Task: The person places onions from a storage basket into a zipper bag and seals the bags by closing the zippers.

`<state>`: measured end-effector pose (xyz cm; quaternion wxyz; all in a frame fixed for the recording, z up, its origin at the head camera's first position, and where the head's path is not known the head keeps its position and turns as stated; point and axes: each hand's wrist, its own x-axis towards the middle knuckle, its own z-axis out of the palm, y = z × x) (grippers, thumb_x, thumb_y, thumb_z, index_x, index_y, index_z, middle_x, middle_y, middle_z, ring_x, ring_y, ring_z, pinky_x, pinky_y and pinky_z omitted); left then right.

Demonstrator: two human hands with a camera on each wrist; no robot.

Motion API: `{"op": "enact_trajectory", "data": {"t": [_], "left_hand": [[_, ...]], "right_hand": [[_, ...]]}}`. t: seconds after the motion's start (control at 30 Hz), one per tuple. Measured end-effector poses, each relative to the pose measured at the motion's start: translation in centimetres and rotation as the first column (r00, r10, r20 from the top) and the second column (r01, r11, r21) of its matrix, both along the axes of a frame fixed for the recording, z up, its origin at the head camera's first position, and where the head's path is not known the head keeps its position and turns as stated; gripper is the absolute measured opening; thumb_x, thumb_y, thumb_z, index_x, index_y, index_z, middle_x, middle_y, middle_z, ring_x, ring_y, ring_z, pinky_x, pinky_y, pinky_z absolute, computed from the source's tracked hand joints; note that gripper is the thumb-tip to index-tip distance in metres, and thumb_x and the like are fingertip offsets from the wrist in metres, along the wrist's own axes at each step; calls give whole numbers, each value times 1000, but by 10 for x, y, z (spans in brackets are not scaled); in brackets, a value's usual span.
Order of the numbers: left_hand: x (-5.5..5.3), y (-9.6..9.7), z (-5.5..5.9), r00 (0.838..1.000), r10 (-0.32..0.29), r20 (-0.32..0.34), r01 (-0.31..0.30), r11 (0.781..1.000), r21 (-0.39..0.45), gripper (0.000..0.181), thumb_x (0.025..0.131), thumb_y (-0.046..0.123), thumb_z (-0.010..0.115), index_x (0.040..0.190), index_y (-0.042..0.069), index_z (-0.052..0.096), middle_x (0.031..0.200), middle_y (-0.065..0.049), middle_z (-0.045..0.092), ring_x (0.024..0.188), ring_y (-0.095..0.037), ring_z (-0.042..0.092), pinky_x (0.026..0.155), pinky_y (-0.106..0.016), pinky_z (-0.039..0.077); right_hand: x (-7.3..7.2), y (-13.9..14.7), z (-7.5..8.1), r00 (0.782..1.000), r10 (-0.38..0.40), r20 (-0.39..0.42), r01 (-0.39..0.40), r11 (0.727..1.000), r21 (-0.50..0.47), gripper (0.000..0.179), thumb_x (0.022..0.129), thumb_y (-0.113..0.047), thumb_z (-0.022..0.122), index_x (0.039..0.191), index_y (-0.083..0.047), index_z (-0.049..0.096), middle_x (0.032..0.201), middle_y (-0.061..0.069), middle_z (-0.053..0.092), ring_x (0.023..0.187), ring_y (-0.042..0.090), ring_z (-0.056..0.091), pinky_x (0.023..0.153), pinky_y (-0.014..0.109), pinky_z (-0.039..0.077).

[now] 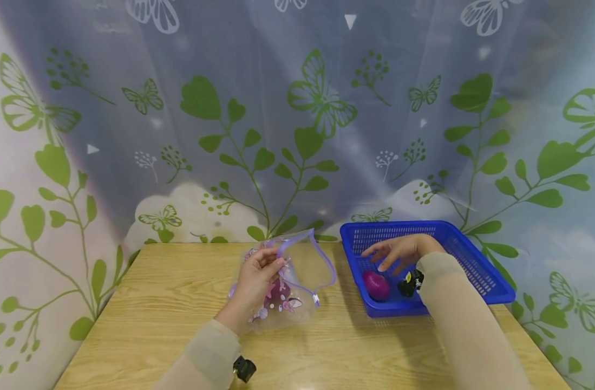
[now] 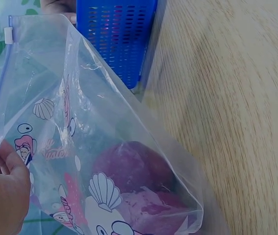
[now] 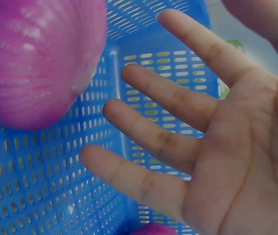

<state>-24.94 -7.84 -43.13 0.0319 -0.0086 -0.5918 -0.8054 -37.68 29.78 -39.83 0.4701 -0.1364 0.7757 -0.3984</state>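
My left hand [image 1: 258, 276] pinches the purple zip edge of a clear printed zip bag [image 2: 45, 63], whose mouth gapes toward the basket. Inside the bag, at its bottom, are two purple round things [image 2: 134, 166], blurred by the plastic. Over the blue basket [image 1: 504, 295] hovers my right hand [image 1: 399, 252], palm down, fingers spread and holding nothing. A glossy, ribbed magenta onion-like thing [image 3: 40, 63] lies in the basket, just off those fingertips. Part of another magenta thing [image 3: 153, 229] shows at the lower edge of the right wrist view.
A wooden table [image 1: 170, 303] carries the bag at its middle and the basket at its right. Behind it hangs a curtain [image 1: 258, 108] printed with leaves and butterflies. A white slider [image 1: 316, 298] sits at one end of the bag's zip.
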Motion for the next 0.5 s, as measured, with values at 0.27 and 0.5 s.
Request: {"op": "enact_trajectory", "data": {"t": [0.27, 0.5], "left_hand": [[1, -2, 0, 1000, -3, -8, 2, 1000, -18, 25, 94, -6, 63, 119, -5, 62, 99, -5, 68, 88, -14, 65, 79, -24, 58], [3, -3, -1, 1000, -16, -21, 16, 1000, -14, 25, 94, -5, 63, 119, -6, 60, 97, -5, 66, 87, -14, 64, 79, -23, 57]], "right_hand": [[-3, -7, -6, 999, 25, 40, -25, 999, 19, 78, 90, -3, 71, 157, -11, 31, 161, 29, 14, 144, 49, 23, 109, 67, 34], [-6, -13, -14, 992, 80, 98, -84, 996, 39, 81, 90, -2, 70, 158, -11, 27, 162, 26, 15, 147, 46, 17, 109, 67, 33]]}}
